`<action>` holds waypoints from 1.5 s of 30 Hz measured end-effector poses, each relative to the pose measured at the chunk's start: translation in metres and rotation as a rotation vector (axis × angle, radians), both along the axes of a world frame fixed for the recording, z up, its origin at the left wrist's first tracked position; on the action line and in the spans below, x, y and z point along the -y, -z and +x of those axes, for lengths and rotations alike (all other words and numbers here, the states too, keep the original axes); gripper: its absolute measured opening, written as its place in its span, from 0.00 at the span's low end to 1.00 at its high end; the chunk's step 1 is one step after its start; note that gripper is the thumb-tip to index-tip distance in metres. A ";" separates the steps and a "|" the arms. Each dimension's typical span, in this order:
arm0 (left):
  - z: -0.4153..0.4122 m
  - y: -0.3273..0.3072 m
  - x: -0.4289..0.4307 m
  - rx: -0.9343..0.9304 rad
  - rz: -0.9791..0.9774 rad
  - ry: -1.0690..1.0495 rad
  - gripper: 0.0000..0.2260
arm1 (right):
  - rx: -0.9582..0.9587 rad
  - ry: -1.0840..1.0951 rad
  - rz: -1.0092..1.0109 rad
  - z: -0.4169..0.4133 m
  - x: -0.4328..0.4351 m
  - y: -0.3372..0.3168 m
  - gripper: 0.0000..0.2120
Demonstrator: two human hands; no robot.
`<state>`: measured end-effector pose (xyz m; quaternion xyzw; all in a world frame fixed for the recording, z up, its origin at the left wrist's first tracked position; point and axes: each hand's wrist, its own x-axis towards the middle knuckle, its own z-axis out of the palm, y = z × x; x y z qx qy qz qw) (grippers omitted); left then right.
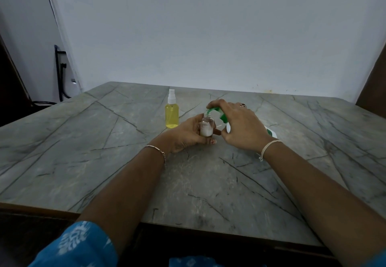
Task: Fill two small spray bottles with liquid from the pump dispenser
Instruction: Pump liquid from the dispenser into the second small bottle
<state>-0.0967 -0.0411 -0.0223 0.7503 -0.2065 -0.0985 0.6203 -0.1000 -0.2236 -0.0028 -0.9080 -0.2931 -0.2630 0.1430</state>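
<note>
Gripping small clear plastic bottle (pixel 206 127) in left hand (pixel 186 135), just past centre of grey stone-pattern tabletop (pixel 94 151) toward 12 o'clock. Fingers and thumb curled round its body, bottle upright, mouth uncapped, white liquid in roughly the lower half. Clamping green plastic pump head (pixel 218 113) of white pump dispenser (pixel 270 132) with right hand (pixel 240 124): fingers curled over the top, thumb tucked below by the white collar. Green spout right at the clear bottle's mouth, touching or just above it, cannot tell which. Dispenser body mostly hidden behind right hand and wrist, with only a white patch and a green mark showing at 4 o'clock from the held bottle. Seems tilted, cannot confirm.

At 10 o'clock from the held bottle, near the left hand but apart from it: small spray bottle of yellow liquid (pixel 172 116), white spray cap on, upright on the tabletop, filled almost to the shoulder.

Extras: thin metal bracelet (pixel 155 149) on left wrist, pale thread band (pixel 269 146) on right wrist, ring (pixel 243 105) on a right-hand finger. Blue white-print sleeve (pixel 77 243) at 7 o'clock of frame. Plain pale wall (pixel 208 26) at 12 o'clock behind the table. Black cable (pixel 60 74) hanging at 10 o'clock, beyond the far left table corner.
</note>
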 end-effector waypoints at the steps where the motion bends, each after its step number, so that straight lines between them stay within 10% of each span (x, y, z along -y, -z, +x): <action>1: 0.001 0.000 0.000 -0.002 0.001 0.000 0.21 | 0.007 -0.004 0.003 0.001 0.000 0.000 0.32; 45: 0.000 0.001 0.000 0.014 0.014 -0.033 0.21 | 0.006 0.005 -0.013 0.000 0.002 0.000 0.33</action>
